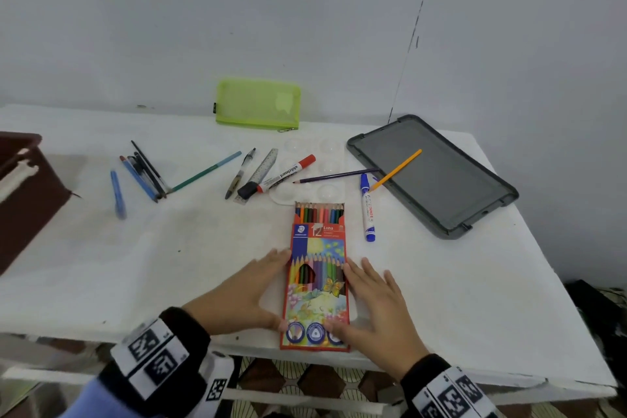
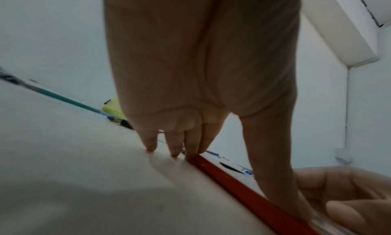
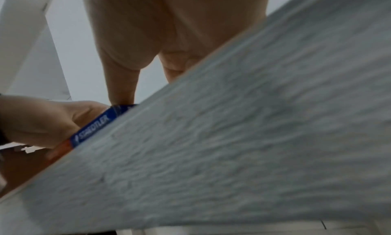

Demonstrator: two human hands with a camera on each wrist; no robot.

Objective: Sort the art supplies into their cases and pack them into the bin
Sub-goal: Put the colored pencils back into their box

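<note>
A coloured-pencil box [image 1: 317, 282] lies flat near the table's front edge, its top end open with pencil tips showing. My left hand [image 1: 251, 285] lies along its left side, fingers straight against the edge and thumb on the lower front. My right hand [image 1: 376, 302] mirrors it on the right side. The left wrist view shows my left fingers [image 2: 190, 148] against the box's red edge [image 2: 243, 181]. In the right wrist view the box's blue side [image 3: 93, 130] is visible. Loose purple pencil [image 1: 336, 176], yellow pencil [image 1: 397, 169] and teal pencil [image 1: 207, 171] lie farther back.
A green mesh pouch [image 1: 258, 107] leans on the wall. A grey flat case [image 1: 431, 176] lies at right, a brown bin [image 1: 23, 193] at left. Blue marker [image 1: 367, 210], red whiteboard marker [image 1: 281, 173], ruler [image 1: 259, 173], clear palette [image 1: 325, 192] and several pens [image 1: 144, 173] lie mid-table.
</note>
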